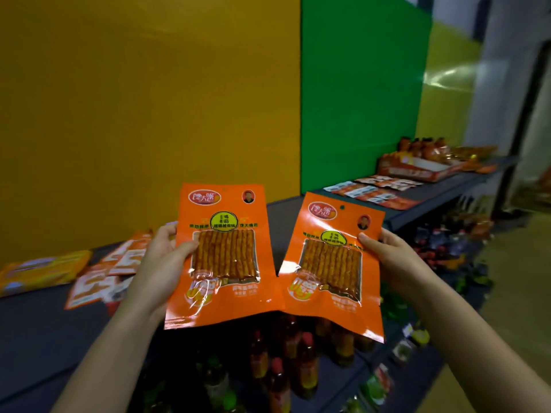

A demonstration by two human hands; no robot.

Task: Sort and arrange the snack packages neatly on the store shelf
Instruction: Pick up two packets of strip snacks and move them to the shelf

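Note:
I hold up two matching orange snack packages with clear windows that show reddish sticks. My left hand (162,263) grips the left package (222,254) by its left edge, thumb on the front. My right hand (393,260) pinches the right package (334,269) at its right edge. Both packages hang upright and face me above the dark grey shelf (38,329), their bottom corners touching in the middle.
More orange and white snack packages (98,278) lie loosely on the shelf at the left. Flat packets (372,190) and an open display box (417,169) of snacks sit farther right. Bottles (286,365) fill the shelf below. Yellow and green panels back the shelf.

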